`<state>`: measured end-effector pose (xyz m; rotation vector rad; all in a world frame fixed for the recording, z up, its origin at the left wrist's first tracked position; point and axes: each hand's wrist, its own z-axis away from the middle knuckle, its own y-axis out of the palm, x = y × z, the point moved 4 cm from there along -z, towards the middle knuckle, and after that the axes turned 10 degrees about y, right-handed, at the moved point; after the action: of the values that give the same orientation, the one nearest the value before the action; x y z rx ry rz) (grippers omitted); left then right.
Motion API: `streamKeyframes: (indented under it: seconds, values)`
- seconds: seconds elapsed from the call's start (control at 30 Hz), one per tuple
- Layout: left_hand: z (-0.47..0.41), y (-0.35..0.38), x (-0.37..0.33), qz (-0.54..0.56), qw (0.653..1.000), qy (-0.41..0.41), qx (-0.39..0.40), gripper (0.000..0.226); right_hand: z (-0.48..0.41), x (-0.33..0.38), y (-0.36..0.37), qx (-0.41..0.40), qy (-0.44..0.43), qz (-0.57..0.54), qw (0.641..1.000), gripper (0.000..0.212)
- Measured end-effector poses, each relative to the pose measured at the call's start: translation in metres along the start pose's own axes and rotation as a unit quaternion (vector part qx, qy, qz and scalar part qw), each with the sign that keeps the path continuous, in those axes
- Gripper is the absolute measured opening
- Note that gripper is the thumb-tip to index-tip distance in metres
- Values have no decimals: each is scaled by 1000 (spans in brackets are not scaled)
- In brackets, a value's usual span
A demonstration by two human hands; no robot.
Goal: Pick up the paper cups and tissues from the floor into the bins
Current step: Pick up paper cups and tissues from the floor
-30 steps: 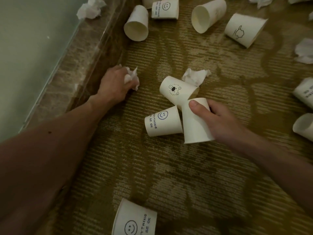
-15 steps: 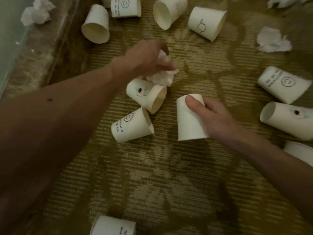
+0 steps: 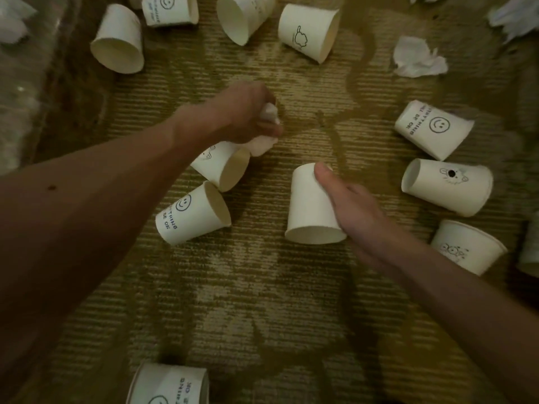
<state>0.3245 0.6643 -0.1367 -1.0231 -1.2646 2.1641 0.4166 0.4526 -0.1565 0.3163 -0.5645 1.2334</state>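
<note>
Far-left tissue: a crumpled tissue [image 3: 13, 21] lies at the top left edge, on the pale border strip beside the carpet [image 3: 262, 301].
Upper-left cups: a plain paper cup [image 3: 118, 39] lies on its side, mouth toward the camera. A top smiley cup [image 3: 169, 8] lies just beside it at the frame's top.
Near cup: a printed cup [image 3: 169, 384] lies at the bottom edge, partly cut off.
Smiley cup: this "BE OK" cup [image 3: 192, 214] lies on its side, below and left of the left grip, mouth to the right.
Sketch cup: this cup [image 3: 221, 166] lies tipped under the left wrist, its rim beside the smiley cup's.
Left grip: the left grip [image 3: 248, 112] has its fingers curled tight, pinching white tissue.
Held tissue: the tissue wad [image 3: 268, 115] shows between the fingers and bulges out beneath the grip, just over the sketch cup's rim.
Top-centre cups: an open-mouthed cup [image 3: 243, 16] and a doodle cup [image 3: 309, 32] lie well beyond both grips.
Right grip: the right grip [image 3: 350, 208] is wrapped round a cup, thumb along its side near the base.
Held cup: the upturned plain cup [image 3: 312, 208] is base up and mouth down. I cannot tell whether it touches the carpet.
Right tissue: a loose wad [image 3: 417, 58] lies apart, upper right.
Right cups: three cups [image 3: 446, 186] lie on their sides near the right grip.
</note>
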Motion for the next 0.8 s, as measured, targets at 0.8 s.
streamKeyframes:
  seconds: [0.8]
  values:
    - [569,-316,-281,477,788,-261,-290,31,580,156,90,237,-27,81,968,32]
